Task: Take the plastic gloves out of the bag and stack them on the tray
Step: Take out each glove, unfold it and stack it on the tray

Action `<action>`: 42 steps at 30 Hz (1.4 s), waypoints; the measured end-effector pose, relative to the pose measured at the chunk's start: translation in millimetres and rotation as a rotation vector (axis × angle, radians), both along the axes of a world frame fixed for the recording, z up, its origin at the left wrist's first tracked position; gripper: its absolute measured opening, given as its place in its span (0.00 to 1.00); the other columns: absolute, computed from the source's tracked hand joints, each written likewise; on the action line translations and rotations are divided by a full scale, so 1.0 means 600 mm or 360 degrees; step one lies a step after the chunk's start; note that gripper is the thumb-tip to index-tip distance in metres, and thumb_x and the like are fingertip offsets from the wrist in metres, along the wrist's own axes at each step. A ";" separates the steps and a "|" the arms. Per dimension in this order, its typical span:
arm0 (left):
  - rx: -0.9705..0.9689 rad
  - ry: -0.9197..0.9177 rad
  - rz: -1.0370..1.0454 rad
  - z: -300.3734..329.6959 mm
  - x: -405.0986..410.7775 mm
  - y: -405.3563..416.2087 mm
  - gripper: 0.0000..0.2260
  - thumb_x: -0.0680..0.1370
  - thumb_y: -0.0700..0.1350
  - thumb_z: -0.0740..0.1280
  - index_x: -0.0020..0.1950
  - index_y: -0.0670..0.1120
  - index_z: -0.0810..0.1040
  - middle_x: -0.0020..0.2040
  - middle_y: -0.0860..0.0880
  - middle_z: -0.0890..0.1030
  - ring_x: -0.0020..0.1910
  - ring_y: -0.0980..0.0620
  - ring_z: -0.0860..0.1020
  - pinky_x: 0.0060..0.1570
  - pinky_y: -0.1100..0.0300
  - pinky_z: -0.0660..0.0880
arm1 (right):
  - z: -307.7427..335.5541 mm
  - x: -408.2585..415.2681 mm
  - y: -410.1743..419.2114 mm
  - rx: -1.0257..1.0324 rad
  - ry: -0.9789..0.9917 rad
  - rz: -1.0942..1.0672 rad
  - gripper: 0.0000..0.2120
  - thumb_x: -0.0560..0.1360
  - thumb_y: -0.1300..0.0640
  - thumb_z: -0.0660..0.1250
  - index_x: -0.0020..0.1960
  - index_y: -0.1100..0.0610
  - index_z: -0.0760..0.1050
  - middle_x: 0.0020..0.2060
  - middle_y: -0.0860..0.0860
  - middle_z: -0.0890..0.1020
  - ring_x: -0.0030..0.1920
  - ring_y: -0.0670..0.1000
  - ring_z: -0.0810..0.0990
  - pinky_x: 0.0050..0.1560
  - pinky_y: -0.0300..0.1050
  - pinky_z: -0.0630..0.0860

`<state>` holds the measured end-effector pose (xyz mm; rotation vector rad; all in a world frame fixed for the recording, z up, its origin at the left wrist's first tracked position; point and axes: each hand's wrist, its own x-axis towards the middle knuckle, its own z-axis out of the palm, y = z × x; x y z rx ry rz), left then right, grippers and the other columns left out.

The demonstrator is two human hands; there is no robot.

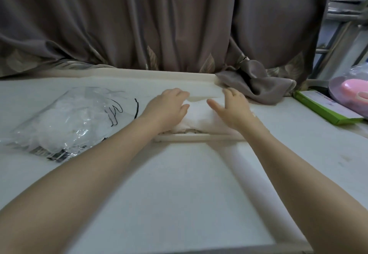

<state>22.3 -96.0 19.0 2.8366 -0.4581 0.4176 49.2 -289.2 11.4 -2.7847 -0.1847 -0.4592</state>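
Observation:
A clear plastic bag [65, 122] with a black hand outline printed on it lies on the table at the left, still holding a wad of thin gloves. A cream tray [199, 137] sits at the middle back of the table. A white pile of gloves [199, 116] rests in it. My left hand [169, 107] lies on the left side of the pile, fingers relaxed and pressing down. My right hand [232, 106] presses the right side with straight fingers. The pile's edges are hidden under both hands.
A brown curtain [179, 24] hangs behind the table, and a fold of it [256, 82] lies on the table by my right hand. A green box [326, 108] and a pink object in plastic wrap [352, 90] sit at the far right.

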 end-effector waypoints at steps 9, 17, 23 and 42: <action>0.0009 -0.0174 0.0836 -0.016 -0.090 0.204 0.12 0.75 0.41 0.65 0.57 0.50 0.80 0.76 0.44 0.54 0.73 0.38 0.53 0.69 0.50 0.50 | 0.008 -0.098 0.285 0.0066 -0.0205 0.1012 0.14 0.76 0.67 0.58 0.54 0.61 0.80 0.51 0.56 0.82 0.53 0.58 0.78 0.53 0.48 0.72; -0.0909 -0.0276 0.0555 -0.045 -0.105 0.266 0.15 0.75 0.36 0.64 0.61 0.43 0.76 0.62 0.47 0.74 0.49 0.49 0.76 0.53 0.63 0.68 | -0.045 -0.062 0.421 0.0721 0.0850 0.0516 0.13 0.73 0.68 0.60 0.34 0.57 0.62 0.30 0.55 0.73 0.33 0.54 0.73 0.30 0.40 0.67; -0.1117 -0.0190 0.0530 -0.057 -0.092 0.288 0.15 0.74 0.35 0.66 0.60 0.43 0.75 0.60 0.47 0.73 0.48 0.51 0.76 0.46 0.72 0.65 | -0.053 -0.047 0.437 0.1622 0.1262 0.0299 0.16 0.73 0.68 0.67 0.29 0.60 0.67 0.24 0.53 0.70 0.26 0.50 0.68 0.23 0.37 0.67; -0.0311 0.0106 0.0735 -0.101 -0.074 0.292 0.10 0.76 0.42 0.62 0.55 0.41 0.78 0.62 0.41 0.70 0.59 0.42 0.70 0.52 0.54 0.68 | 0.014 -0.050 0.322 0.2360 0.0589 0.0684 0.12 0.81 0.57 0.57 0.41 0.59 0.71 0.35 0.53 0.76 0.37 0.51 0.76 0.42 0.44 0.75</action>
